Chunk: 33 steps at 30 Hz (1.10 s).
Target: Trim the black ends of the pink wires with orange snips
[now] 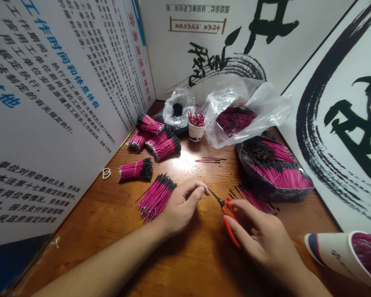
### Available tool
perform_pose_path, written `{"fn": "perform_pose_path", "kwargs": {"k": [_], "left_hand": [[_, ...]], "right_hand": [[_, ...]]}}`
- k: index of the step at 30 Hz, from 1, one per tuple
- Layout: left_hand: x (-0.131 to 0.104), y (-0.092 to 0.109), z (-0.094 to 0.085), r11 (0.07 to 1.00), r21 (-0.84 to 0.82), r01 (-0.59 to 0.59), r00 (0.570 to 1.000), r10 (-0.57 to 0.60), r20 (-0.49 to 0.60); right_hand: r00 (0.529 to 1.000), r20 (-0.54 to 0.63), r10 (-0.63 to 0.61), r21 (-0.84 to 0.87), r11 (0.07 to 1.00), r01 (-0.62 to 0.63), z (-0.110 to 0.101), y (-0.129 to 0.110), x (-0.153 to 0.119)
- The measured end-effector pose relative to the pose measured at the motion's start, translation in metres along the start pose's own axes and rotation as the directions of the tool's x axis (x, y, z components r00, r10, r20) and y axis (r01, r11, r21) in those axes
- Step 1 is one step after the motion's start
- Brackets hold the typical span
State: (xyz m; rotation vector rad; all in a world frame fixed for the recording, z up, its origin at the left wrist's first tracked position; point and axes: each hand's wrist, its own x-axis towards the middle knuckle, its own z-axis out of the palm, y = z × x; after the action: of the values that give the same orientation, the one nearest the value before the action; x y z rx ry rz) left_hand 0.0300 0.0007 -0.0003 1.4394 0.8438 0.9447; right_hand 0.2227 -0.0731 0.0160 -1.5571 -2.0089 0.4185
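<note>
Over the middle of the wooden table, my left hand [187,202] is closed in a pinch. What sits between its fingertips is too small to make out. My right hand [262,235] grips small scissors [231,214] with orange handles, and their dark pointed tip reaches close to my left fingertips. Just left of my left hand lies a loose pile of magenta wires [157,198] with black ends. More loose wires [255,200] lie beyond my right hand. A few single wires [210,159] rest on the table farther back.
Banded wire bundles [165,144] are stacked at the back left, with one bundle [135,170] nearer. A paper cup [197,133] of wires stands behind. Plastic bags [225,140] and a wire-filled container [275,189] sit at right. Another cup [330,247] lies tilted; rubber bands [106,173] lie left.
</note>
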Motion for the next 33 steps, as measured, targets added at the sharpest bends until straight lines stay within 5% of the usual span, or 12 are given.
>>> {"fn": "perform_pose_path", "kwargs": {"k": [33], "left_hand": [[-0.0003,-0.006,0.0007,0.99,-0.133,0.04,0.999,-0.04,0.004]], "right_hand": [[1.0,0.006,-0.007,-0.007,1.0,0.007,0.0025,-0.0013,-0.0004]]}}
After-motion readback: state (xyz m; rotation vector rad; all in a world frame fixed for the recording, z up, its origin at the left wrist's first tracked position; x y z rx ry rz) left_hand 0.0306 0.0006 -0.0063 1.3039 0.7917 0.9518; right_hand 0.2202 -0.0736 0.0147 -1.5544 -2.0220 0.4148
